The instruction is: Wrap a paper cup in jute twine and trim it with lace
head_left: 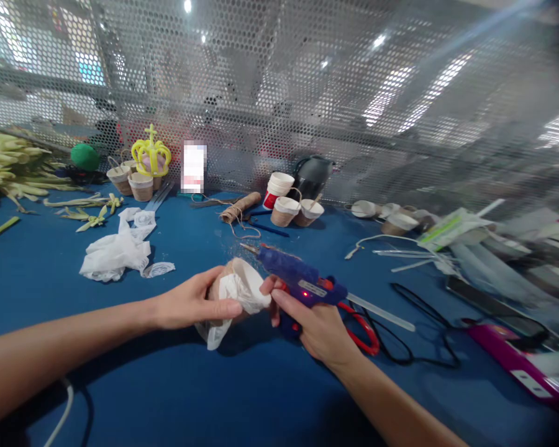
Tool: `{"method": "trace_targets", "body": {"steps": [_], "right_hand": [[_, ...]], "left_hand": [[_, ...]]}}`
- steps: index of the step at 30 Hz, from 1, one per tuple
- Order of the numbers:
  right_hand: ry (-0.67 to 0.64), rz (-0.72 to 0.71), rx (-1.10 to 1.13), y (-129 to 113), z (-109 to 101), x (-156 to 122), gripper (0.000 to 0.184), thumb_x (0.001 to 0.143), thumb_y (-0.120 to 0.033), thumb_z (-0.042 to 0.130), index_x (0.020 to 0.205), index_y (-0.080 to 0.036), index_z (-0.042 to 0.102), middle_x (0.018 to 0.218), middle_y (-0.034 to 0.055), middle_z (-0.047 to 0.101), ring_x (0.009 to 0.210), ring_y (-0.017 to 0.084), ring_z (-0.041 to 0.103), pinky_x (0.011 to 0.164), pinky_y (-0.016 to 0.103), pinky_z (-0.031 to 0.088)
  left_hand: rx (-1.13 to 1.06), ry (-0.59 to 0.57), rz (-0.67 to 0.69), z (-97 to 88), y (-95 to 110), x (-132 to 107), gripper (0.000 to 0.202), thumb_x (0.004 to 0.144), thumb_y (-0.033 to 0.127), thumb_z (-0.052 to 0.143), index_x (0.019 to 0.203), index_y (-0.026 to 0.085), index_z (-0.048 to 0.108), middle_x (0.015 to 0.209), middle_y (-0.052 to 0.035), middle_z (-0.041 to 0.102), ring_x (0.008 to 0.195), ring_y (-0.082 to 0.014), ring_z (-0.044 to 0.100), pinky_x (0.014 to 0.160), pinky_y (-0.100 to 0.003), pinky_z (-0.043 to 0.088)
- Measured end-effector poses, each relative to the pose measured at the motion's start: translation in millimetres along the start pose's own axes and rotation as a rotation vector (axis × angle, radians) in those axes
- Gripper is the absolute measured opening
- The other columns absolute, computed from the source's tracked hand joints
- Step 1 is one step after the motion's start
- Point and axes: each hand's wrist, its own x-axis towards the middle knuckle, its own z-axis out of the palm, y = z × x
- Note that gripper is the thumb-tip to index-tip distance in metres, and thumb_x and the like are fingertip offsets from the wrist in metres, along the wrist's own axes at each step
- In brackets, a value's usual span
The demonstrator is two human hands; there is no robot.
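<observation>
Head | left hand (190, 304) clamps cloth-wrapped round cup (235, 279) | right hand (317, 328) clamps blue plastic glue gun (294, 276)

The glue gun (302, 282) is blue, the lace (243, 293) white, the cup (220, 276) seemingly brown, the tablecloth (242, 397) blue.

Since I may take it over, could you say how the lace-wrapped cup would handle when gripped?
The cup looks like thin paper, so probably light and easily dented. The lace hangs loose beneath the left hand, so likely floppy and apt to slip. Laid on its round side, it might roll.
</observation>
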Motion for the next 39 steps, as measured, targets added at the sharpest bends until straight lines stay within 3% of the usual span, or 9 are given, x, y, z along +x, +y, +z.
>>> {"method": "trace_targets", "body": {"steps": [5, 9, 12, 16, 23, 39], "right_hand": [[0.036, 0.003, -0.165, -15, -8, 0, 0.017, 0.077, -0.033, 0.059, 0.08, -0.017, 0.06, 0.059, -0.002, 0.056, 0.043, 0.008, 0.049, 0.041, 0.022, 0.039], [0.002, 0.114, -0.284, -25, -10, -6, 0.022, 0.073, -0.038, 0.061, 0.072, -0.017, 0.059, 0.048, -0.0036, 0.051, 0.038, 0.008, 0.044, 0.037, 0.021, 0.037], [-0.037, 0.189, -0.361, -25, -12, -8, 0.024, 0.068, -0.04, 0.064, 0.071, -0.017, 0.06, 0.046, -0.0029, 0.052, 0.038, 0.009, 0.046, 0.036, 0.021, 0.039], [-0.092, 0.158, -0.439, -24, -20, -7, 0.022, 0.066, -0.039, 0.065, 0.064, -0.018, 0.06, 0.04, -0.0039, 0.05, 0.035, 0.008, 0.044, 0.033, 0.019, 0.038], [-0.209, 0.142, -0.574, -31, -25, -5, 0.027, 0.067, -0.037, 0.064, 0.049, -0.02, 0.052, 0.037, -0.0041, 0.049, 0.034, 0.009, 0.045, 0.035, 0.02, 0.038], [-0.189, 0.158, -0.674, -33, -26, -3, 0.041, 0.068, -0.044, 0.06, 0.037, -0.021, 0.045, 0.034, -0.0023, 0.048, 0.032, 0.01, 0.045, 0.035, 0.022, 0.039]], "left_hand": [[0.595, 0.257, 0.116, -12.8, 1, 3, 0.068, 0.061, 0.048, 0.068, 0.116, 0.017, 0.043, 0.108, -0.0093, 0.057, 0.095, -0.024, 0.055, 0.083, -0.035, 0.043], [0.887, 0.304, 0.165, -22.3, -5, 6, 0.07, 0.061, 0.053, 0.064, 0.117, 0.017, 0.043, 0.112, -0.0128, 0.055, 0.1, -0.028, 0.054, 0.085, -0.04, 0.042], [0.993, 0.266, 0.101, -26.6, -7, 6, 0.069, 0.062, 0.06, 0.06, 0.114, 0.017, 0.044, 0.109, -0.0126, 0.055, 0.095, -0.0282, 0.056, 0.08, -0.039, 0.044], [1.048, 0.205, 0.037, -28.1, -4, 6, 0.07, 0.062, 0.066, 0.054, 0.112, 0.018, 0.046, 0.105, -0.0117, 0.055, 0.089, -0.0273, 0.057, 0.074, -0.037, 0.045], [1.099, 0.218, 0.018, -29.1, 0, 7, 0.063, 0.064, 0.068, 0.05, 0.103, 0.018, 0.048, 0.096, -0.0089, 0.057, 0.079, -0.0242, 0.057, 0.065, -0.032, 0.042], [1.091, 0.248, -0.012, -32.7, -2, 9, 0.061, 0.064, 0.068, 0.05, 0.1, 0.018, 0.052, 0.083, -0.0064, 0.06, 0.068, -0.0199, 0.055, 0.055, -0.026, 0.033]]}}
